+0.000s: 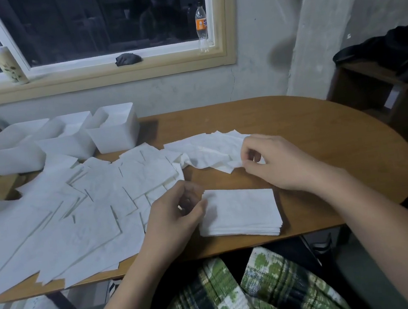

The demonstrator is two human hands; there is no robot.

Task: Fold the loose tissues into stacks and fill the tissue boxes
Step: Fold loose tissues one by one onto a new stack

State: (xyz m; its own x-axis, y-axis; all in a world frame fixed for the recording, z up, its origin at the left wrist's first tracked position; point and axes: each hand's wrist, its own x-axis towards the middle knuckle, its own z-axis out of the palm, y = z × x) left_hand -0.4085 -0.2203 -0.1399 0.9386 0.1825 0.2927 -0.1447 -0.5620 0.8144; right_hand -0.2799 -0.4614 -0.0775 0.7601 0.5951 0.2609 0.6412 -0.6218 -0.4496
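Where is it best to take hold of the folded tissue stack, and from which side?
Probably the near long edge of the folded stack, thumb above, fingers beneath, approached from the near side: it lies flat, its layers show there, nothing blocks it.

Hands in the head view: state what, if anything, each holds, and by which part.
The right hand pinches a loose tissue by its near corner. The left hand curls beside the folded stack; grip unclear.

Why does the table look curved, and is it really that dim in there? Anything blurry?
Head view: the wide lens bows the table edge and window frame; light is dim and bluish; the left hand is slightly smeared, the right hand, pinching a loose tissue, sharper; the folded stack casts a soft shadow.
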